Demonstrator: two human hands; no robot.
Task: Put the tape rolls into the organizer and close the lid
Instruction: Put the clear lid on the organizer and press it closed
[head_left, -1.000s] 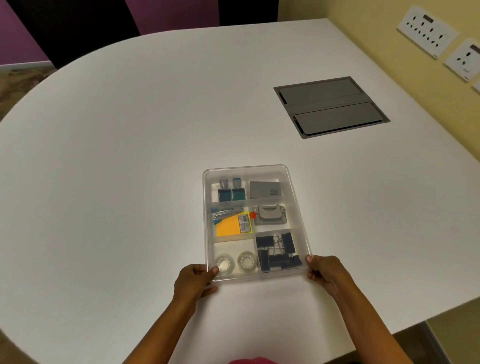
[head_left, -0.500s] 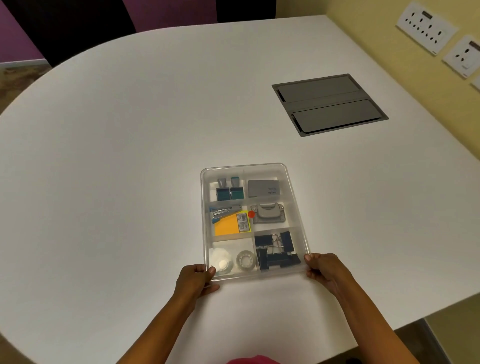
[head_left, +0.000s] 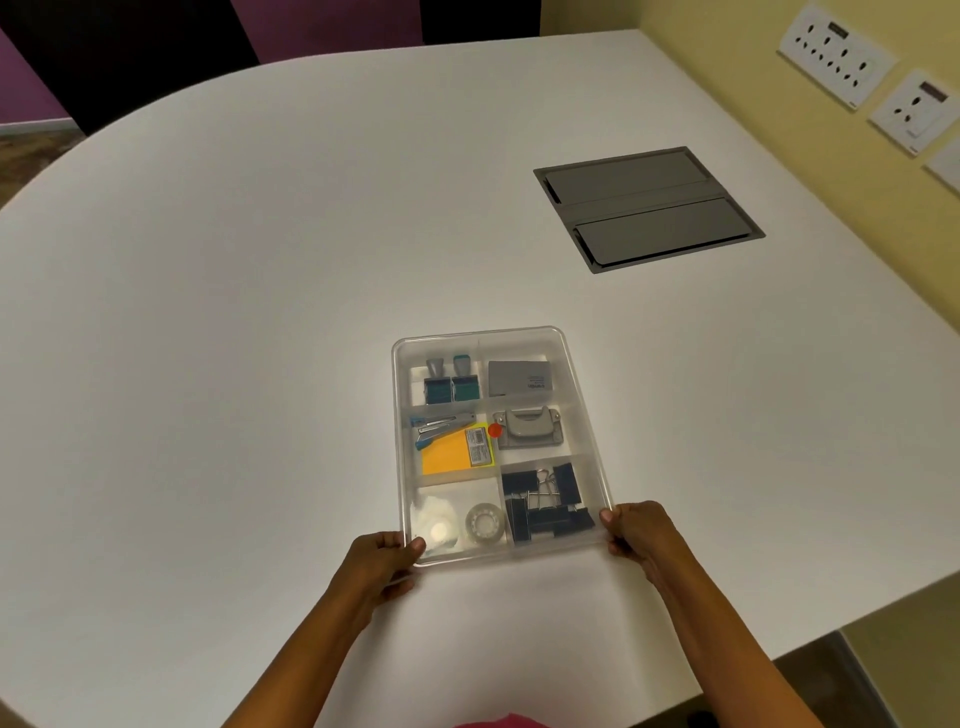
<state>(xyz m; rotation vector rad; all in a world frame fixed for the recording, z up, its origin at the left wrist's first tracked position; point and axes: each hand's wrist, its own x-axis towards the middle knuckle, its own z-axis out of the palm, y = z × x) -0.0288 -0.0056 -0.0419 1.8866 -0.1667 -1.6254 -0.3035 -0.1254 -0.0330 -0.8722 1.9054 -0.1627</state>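
Observation:
A clear plastic organizer (head_left: 582, 395) with a see-through lid on top lies on the white table, divided into several compartments. Two clear tape rolls sit in its near-left compartment: one (head_left: 484, 523) shows plainly, the other (head_left: 435, 525) is washed out by glare. My left hand (head_left: 379, 564) grips the near-left corner of the organizer. My right hand (head_left: 639, 530) grips the near-right corner. The other compartments hold stamps, a stapler with orange sticky notes, a grey punch and black binder clips (head_left: 545, 501).
A grey cable hatch (head_left: 647, 208) is set into the table at the far right. Wall sockets (head_left: 836, 47) line the yellow wall on the right. The table's edge runs close by on the near right.
Both hands stay at the near corners. Glare has spread over the left tape roll. The view has shifted only a little.

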